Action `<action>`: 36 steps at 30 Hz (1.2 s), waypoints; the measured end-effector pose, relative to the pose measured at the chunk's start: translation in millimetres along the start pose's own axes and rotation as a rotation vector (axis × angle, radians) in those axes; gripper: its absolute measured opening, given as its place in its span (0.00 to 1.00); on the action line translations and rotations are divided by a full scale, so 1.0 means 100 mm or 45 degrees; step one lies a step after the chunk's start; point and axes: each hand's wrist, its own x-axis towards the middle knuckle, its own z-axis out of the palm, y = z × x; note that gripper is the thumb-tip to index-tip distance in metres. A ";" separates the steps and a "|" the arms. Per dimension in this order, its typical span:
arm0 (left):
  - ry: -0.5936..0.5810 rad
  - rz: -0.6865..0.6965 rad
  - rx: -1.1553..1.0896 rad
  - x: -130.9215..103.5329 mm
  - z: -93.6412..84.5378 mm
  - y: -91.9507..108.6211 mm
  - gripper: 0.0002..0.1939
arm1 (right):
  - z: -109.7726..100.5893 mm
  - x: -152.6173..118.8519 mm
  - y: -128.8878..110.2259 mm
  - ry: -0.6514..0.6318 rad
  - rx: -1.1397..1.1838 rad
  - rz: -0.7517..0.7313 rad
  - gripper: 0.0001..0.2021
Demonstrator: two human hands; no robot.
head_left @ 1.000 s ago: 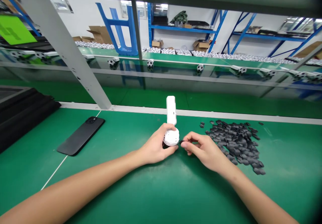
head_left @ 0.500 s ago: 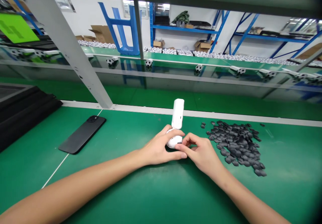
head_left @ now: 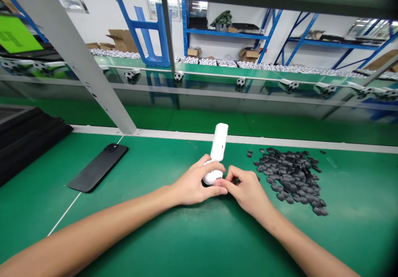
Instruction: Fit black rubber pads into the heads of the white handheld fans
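Observation:
A white plastic piece (head_left: 219, 142) with a long flat arm and a rounded base stands on the green table. My left hand (head_left: 199, 181) grips the rounded base between its thumb and fingers. Close against the base's right side is my right hand (head_left: 242, 185), its thumb and index finger pinched together; whatever lies between those fingertips is too small to make out. To the right of my right hand spreads a pile of small black pieces (head_left: 292, 175).
A black phone (head_left: 98, 168) lies on the table's left part, near black sheets (head_left: 31, 138) and a slanted grey post (head_left: 77, 57). Behind the table's white edge (head_left: 186, 135), small football-patterned items (head_left: 240, 81) line a conveyor, with a blue stool (head_left: 149, 25) beyond.
The view has shifted slightly. Both hands stay around the white piece; my right hand's fingers have moved a little at the base.

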 end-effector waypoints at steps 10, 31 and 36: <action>0.174 -0.025 -0.259 -0.04 -0.05 -0.07 0.13 | -0.63 0.29 0.30 0.231 -0.493 -0.167 0.16; 0.177 -0.136 -0.255 0.02 -0.03 -0.12 0.27 | -0.63 0.27 0.28 -0.041 -0.025 0.047 0.16; 0.155 -0.123 -0.278 0.03 -0.02 -0.13 0.25 | -0.38 0.12 0.02 -0.236 0.402 0.148 0.15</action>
